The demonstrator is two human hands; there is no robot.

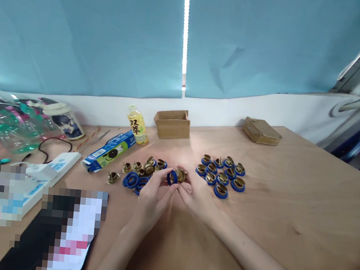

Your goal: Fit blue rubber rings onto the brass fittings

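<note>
Between the fingertips of my left hand [155, 191] is a blue ring [172, 178], held upright. My right hand [196, 192] grips a brass-coloured metal fitting [180, 176], its round face close against the ring; whether the two touch I cannot tell. Left of my hands lie several loose blue rings [131, 180] and several bare brass fittings [112, 178]. To the right sits a group of brass fittings with blue rings around their bases [222, 179]. My fingers partly cover both held pieces.
An open cardboard box [172, 126], a yellow-labelled bottle [138, 125] and a blue carton [109, 150] stand behind. A crumpled cardboard box [262, 131] lies back right. At left are a power strip [53, 170], a lidded cup [64, 120], plastic bottles [13, 131] and a blurred-out phone-like object [77, 227].
</note>
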